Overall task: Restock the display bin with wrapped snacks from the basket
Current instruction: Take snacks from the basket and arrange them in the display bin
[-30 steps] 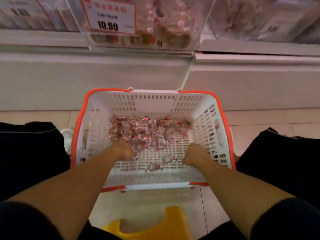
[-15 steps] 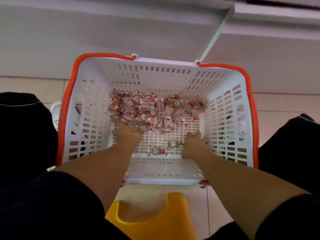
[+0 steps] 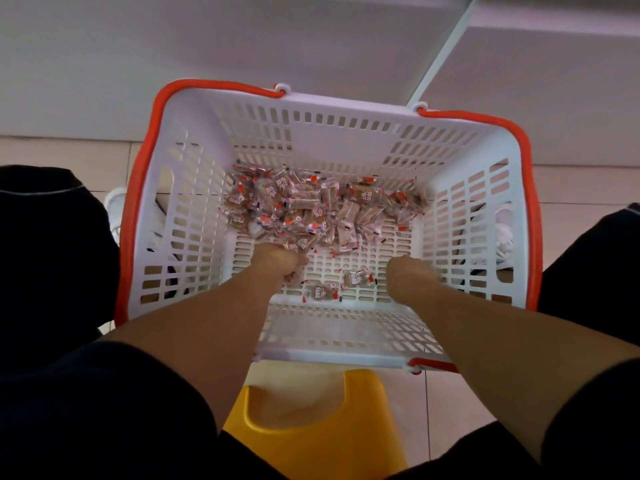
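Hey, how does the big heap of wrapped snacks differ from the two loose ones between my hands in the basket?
The heap of red-and-clear wrapped snacks lies piled and overlapping against the far wall of the white slotted basket with orange rim; the two loose wrapped snacks lie flat, single and apart, near the front. The left hand touches the heap's edge; neither hand touches the loose pair. Both share the same wrapping.

A pale tiled floor (image 3: pixel 571 188) runs across the scene, its grout lines thin and darker than the tiles. Behind it rises the plain white base panel (image 3: pixel 173 46) of a shop fixture, split by a slanted vertical seam (image 3: pixel 446 46) toward the right. A yellow plastic stool (image 3: pixel 322 434) stands on the tiles at the near edge. The light is dim and even, with soft shadow along the foot of the panel.
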`<state>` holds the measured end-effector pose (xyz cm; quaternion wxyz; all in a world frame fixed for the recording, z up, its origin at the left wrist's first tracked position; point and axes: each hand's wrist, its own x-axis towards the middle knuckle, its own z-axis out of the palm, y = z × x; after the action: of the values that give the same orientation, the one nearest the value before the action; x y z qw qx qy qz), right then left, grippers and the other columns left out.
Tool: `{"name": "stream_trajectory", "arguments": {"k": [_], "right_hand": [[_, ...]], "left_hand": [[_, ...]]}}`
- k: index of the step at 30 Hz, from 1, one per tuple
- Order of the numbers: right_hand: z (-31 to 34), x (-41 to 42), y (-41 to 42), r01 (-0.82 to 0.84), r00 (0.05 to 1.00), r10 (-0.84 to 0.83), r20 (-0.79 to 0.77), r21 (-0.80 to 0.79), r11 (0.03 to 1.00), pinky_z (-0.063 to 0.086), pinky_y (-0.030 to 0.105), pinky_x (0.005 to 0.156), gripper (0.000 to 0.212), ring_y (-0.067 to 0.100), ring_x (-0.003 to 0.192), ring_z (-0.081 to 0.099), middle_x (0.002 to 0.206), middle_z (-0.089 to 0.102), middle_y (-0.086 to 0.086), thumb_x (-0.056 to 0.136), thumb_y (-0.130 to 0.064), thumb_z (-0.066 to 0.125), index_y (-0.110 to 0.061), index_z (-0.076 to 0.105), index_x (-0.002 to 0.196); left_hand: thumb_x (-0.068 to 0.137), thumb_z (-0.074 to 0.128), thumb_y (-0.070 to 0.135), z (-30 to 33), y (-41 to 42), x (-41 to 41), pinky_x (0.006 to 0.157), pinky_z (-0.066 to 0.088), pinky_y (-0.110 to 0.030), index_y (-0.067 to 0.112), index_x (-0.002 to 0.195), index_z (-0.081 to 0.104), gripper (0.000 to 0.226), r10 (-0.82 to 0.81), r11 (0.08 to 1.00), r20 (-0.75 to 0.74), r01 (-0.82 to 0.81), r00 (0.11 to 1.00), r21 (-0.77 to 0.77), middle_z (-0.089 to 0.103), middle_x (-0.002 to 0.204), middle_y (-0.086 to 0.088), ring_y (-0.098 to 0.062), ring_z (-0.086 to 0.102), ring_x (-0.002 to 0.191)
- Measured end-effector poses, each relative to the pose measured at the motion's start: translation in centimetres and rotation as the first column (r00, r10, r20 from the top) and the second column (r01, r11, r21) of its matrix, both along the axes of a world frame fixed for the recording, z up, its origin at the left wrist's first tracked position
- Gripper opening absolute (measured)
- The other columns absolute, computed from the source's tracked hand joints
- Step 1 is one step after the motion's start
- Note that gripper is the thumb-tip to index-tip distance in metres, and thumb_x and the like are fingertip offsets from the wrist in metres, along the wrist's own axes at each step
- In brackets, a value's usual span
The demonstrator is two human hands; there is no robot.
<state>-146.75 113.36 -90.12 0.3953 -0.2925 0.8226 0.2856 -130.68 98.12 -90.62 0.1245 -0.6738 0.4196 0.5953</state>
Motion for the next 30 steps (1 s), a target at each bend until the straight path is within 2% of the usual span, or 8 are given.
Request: {"name": "stream_trajectory", "arguments": {"k": [2, 4, 8, 15, 20, 25, 28, 30], "right_hand": [[0.6, -0.4, -1.3, 0.009, 0.990, 0.002, 0.143, -0.078, 0.997, 0.051, 0.029, 0.066, 0.017, 0.020, 0.072, 0.061, 0.074, 0.058, 0.003, 0.085, -0.010, 0.072, -0.002, 0.070, 0.100], [1.0, -0.4, -2.6, 0.098, 0.961, -0.032, 0.275, -0.229, 0.968, 0.049, 0.027, 0.073, 0.014, 0.020, 0.093, 0.062, 0.093, 0.061, 0.002, 0.082, -0.011, 0.077, -0.006, 0.069, 0.093], [0.7, 0.5, -2.3, 0.199, 0.912, -0.023, 0.410, -0.391, 0.899, 0.041, 0.022, 0.080, 0.058, 0.026, 0.113, 0.057, 0.136, 0.056, 0.010, 0.073, 0.007, 0.079, -0.011, 0.063, 0.126], [-0.8, 0.8, -0.5, -0.039, 0.953, 0.166, 0.255, -0.438, 0.898, 0.054, 0.035, 0.090, 0.048, 0.029, 0.108, 0.063, 0.126, 0.062, 0.008, 0.081, 0.004, 0.066, -0.017, 0.067, 0.124], [-0.9, 1.0, -0.3, -0.095, 0.947, 0.208, 0.246, -0.404, 0.910, 0.048, 0.030, 0.068, 0.041, 0.026, 0.100, 0.060, 0.112, 0.060, 0.007, 0.075, 0.008, 0.068, -0.019, 0.071, 0.105], [-1.5, 1.0, -0.5, 0.019, 0.928, 0.116, 0.353, -0.356, 0.934, 0.047, 0.028, 0.070, 0.033, 0.023, 0.094, 0.060, 0.110, 0.064, 0.007, 0.075, 0.004, 0.070, -0.017, 0.065, 0.100], [-1.0, 0.1, -1.1, 0.205, 0.897, -0.041, 0.440, -0.332, 0.921, 0.054, 0.029, 0.075, 0.037, 0.015, 0.083, 0.062, 0.102, 0.067, 0.007, 0.074, -0.002, 0.078, -0.008, 0.068, 0.109], [0.3, -1.1, -2.1, 0.419, 0.809, -0.203, 0.552, -0.299, 0.857, 0.054, 0.021, 0.060, 0.039, 0.011, 0.071, 0.067, 0.093, 0.067, 0.006, 0.074, 0.003, 0.079, -0.001, 0.068, 0.112]], "left_hand": [[0.081, 0.076, -0.002, -0.4, 0.3, 0.0, 0.064, 0.059, -0.036, -0.004, 0.101, 0.064, 0.023, -0.048, 0.985, -0.078, 0.060, 0.996, 0.159, 0.065, 0.080, -0.014, -0.023, 0.063, 0.063], [0.083, 0.073, -0.003, -0.4, 0.6, 0.0, 0.052, 0.048, -0.029, 0.001, 0.103, 0.062, 0.023, -0.128, 0.964, -0.135, 0.155, 0.982, 0.214, 0.060, 0.076, -0.012, -0.017, 0.054, 0.052], [0.084, 0.072, -0.002, -0.1, 0.7, -0.1, 0.038, 0.038, -0.020, 0.010, 0.097, 0.064, 0.020, -0.159, 0.960, -0.159, 0.190, 0.974, 0.204, 0.061, 0.078, -0.006, -0.011, 0.048, 0.053], [0.098, 0.058, 0.020, -0.2, 0.2, 0.0, 0.091, 0.050, -0.055, 0.020, 0.117, 0.059, 0.018, -0.198, 0.888, -0.217, 0.268, 0.956, 0.373, 0.059, 0.108, 0.000, -0.015, 0.059, 0.093], [0.101, 0.053, 0.024, -0.1, 0.2, 0.0, 0.075, 0.059, -0.050, 0.022, 0.123, 0.054, 0.023, -0.170, 0.887, -0.279, 0.270, 0.945, 0.374, 0.057, 0.125, -0.004, -0.020, 0.063, 0.103], [0.102, 0.050, 0.017, -0.6, 0.8, -0.1, 0.068, 0.061, -0.042, 0.019, 0.109, 0.056, 0.009, -0.091, 0.922, -0.290, 0.191, 0.953, 0.338, 0.060, 0.127, -0.010, -0.022, 0.070, 0.089], [0.101, 0.053, 0.019, -0.9, 0.7, -0.2, 0.070, 0.061, -0.042, 0.015, 0.112, 0.058, 0.013, -0.093, 0.931, -0.291, 0.187, 0.952, 0.313, 0.067, 0.117, -0.012, -0.024, 0.072, 0.092], [0.099, 0.057, 0.020, -0.9, 0.5, -0.2, 0.069, 0.061, -0.043, 0.014, 0.112, 0.058, 0.015, -0.103, 0.943, -0.289, 0.186, 0.952, 0.275, 0.071, 0.108, -0.010, -0.026, 0.073, 0.091]]}}
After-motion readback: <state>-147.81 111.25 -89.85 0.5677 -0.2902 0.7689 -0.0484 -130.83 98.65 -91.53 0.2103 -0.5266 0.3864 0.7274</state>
